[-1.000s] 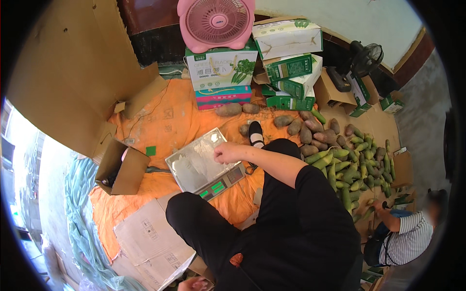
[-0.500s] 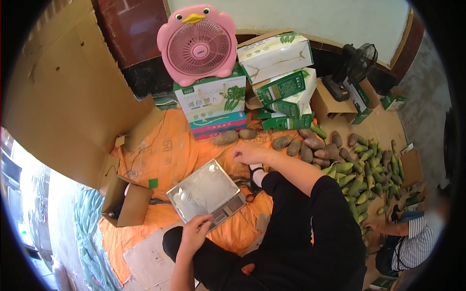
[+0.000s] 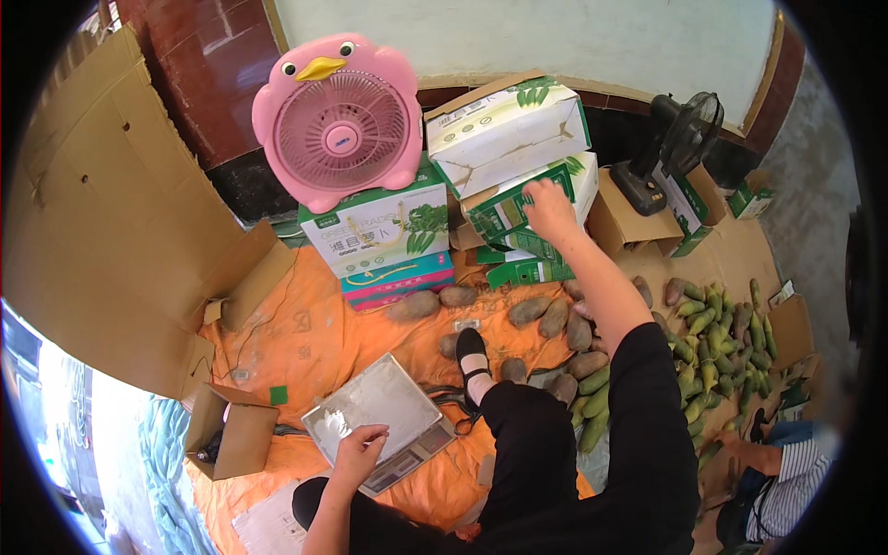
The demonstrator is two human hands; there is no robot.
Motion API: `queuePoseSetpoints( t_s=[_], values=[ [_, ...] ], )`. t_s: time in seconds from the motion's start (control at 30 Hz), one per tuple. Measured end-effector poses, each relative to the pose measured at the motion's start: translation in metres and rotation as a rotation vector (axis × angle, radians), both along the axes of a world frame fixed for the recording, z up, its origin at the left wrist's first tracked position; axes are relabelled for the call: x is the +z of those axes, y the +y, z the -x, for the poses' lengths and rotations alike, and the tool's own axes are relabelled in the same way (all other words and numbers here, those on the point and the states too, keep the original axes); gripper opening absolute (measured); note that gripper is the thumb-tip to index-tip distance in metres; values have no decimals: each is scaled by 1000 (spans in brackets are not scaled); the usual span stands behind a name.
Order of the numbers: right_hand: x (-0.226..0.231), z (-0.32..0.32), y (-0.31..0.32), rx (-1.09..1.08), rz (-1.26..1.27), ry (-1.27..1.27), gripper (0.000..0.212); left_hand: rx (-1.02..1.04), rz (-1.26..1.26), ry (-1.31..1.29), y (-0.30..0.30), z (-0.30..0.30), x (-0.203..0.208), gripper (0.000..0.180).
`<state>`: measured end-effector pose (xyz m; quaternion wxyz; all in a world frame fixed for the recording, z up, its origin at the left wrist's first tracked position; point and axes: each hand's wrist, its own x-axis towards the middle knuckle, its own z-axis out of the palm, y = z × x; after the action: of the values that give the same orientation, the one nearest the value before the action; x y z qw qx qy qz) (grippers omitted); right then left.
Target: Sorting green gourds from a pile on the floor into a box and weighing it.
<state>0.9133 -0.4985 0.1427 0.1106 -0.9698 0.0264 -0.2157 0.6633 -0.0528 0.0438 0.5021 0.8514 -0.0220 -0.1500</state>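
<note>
My right hand (image 3: 548,211) reaches out over the green flap of a white-and-green carton (image 3: 499,211). Its fingers are loosely bent; whether they touch the cardboard I cannot tell. Above the near part of a flat metal-topped scale (image 3: 382,407) hovers my left hand (image 3: 359,453), fingers stretched and nothing in them. The scale lies tilted on orange sheeting (image 3: 268,342), its display strip toward me and its plate bare. Another white carton (image 3: 509,129) rests on top of the flapped one.
A pink fan (image 3: 342,139) stands on stacked boxes (image 3: 379,231). Dark-skinned tubers (image 3: 552,319) and a heap of green radishes (image 3: 708,342) lie rightward. A black fan (image 3: 647,176), a small open box (image 3: 245,435) and large cardboard (image 3: 102,185) surround me. A co-worker (image 3: 786,476) sits lower right.
My right hand has moved up and right from beside the scale to the carton's flap. My left hand has shifted farther over the scale. The view has shifted, and my foot shows more fully.
</note>
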Motion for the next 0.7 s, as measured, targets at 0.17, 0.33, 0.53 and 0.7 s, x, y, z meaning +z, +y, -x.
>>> queuePoseSetpoints(
  t_s=[0.17, 0.33, 0.53, 0.7],
  values=[
    [45, -60, -11, -63, 233, -149, 30, -142, -60, 50, -25, -5, -8, 21],
    [71, -102, -18, -164, 377, -138, 43, -165, -87, 171, -29, -29, -7, 24],
    [74, -115, -52, -323, 288, -104, 56, -194, 106, 1, -55, -155, 17, 43],
    [68, -111, -78, -324, 454, 3, 54, -187, 395, 53, -126, -268, 55, 65]
  ],
)
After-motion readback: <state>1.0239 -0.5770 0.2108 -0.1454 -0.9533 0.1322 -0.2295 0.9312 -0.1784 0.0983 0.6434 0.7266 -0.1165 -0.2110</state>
